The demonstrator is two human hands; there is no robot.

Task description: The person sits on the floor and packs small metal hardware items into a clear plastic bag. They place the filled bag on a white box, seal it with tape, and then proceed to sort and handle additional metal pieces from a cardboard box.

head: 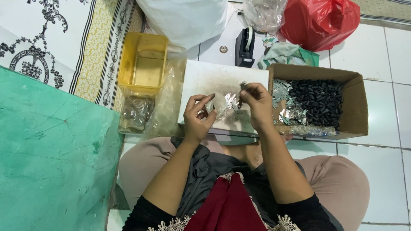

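Observation:
My left hand (198, 116) pinches the edge of a small clear plastic bag (220, 107) over a white board (205, 77). Small silver metal pieces (231, 101) show through the bag. My right hand (256, 102) holds the bag's other side, and a small metal piece (242, 85) is pinched between its fingertips above the bag's mouth. I sit cross-legged on the floor behind the board.
A cardboard box (357, 107) at the right holds black small parts (319, 100) and silver pieces (284, 100). A yellow plastic tub (143, 62) and a bag of metal rings (137, 112) lie at the left. A tape dispenser (245, 47), white bag (184, 19) and red bag (319, 19) stand behind. A green surface (51, 162) fills the left.

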